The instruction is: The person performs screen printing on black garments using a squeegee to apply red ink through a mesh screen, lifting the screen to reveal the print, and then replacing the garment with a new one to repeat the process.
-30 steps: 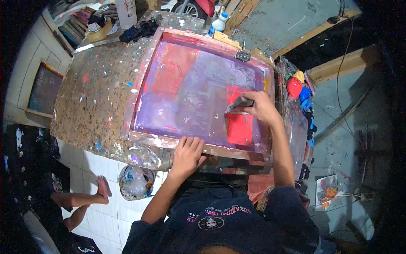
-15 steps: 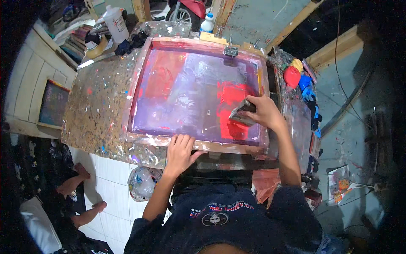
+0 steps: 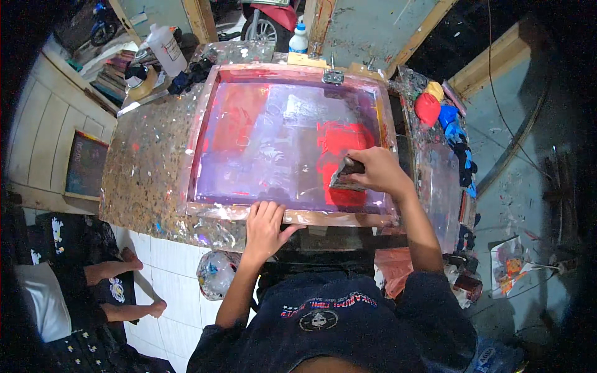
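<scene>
A wooden-framed printing screen (image 3: pixel 245 169) lies on the paint-spotted table, its mesh stained purple and pink. My left hand (image 3: pixel 266 230) grips the frame's near rail, fingers over the top and thumb at the front edge. In my right hand (image 3: pixel 382 174) is a squeegee (image 3: pixel 346 178), held by its dark handle with the blade down on the mesh. Bright red ink (image 3: pixel 342 138) covers a patch on the right side of the screen, beyond and under the blade. Part of the squeegee is hidden by my fingers.
Metal hinge clamps (image 3: pixel 333 76) hold the screen's far rail. Behind stand a blue-capped bottle (image 3: pixel 299 40) and a white jug (image 3: pixel 166 50). Crumpled coloured cloths (image 3: pixel 429 109) lie along the right edge. Another person's feet (image 3: pixel 146 309) are at lower left, near a plastic bag (image 3: pixel 216 273).
The squeegee has moved slightly toward me and to the left over the red ink. My left hand keeps its place on the near rail. The whole view has shifted a little.
</scene>
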Demonstrator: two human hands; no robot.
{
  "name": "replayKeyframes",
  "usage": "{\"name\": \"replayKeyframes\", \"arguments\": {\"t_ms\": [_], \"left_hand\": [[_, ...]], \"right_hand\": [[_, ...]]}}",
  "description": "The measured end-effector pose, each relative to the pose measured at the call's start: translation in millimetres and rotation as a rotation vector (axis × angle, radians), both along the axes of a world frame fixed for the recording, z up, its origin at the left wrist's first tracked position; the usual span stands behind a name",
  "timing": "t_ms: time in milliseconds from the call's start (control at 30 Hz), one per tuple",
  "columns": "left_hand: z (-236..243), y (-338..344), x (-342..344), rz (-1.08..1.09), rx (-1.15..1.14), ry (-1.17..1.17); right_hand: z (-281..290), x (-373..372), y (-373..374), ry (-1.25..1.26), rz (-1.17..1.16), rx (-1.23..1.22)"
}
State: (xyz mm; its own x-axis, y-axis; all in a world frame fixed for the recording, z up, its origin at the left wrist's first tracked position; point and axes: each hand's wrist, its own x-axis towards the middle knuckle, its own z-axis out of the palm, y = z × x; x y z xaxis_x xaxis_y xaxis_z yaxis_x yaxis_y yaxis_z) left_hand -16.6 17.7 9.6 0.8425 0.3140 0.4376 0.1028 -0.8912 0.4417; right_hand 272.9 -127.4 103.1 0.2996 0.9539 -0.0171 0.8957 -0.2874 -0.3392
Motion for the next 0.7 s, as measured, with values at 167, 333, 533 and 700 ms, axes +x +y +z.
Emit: {"name": "replayKeyframes", "arguments": {"t_ms": [167, 333, 533, 700], "left_hand": [[2, 0, -1, -0.004, -0.007, 0.011], [7, 0, 2, -0.011, -0.016, 0.015], [-1, 0, 0, -0.017, -0.013, 0.016], [-7, 1, -1, -0.016, -0.013, 0.007]], "right_hand": [[-5, 22, 17, -0.064, -0.017, 0.056], [-22, 77, 52, -0.13, -0.053, 0.082], [-23, 107, 73, -0.158, 0.05, 0.148], [2, 100, 79, -0.111, -0.036, -0.036]]}}
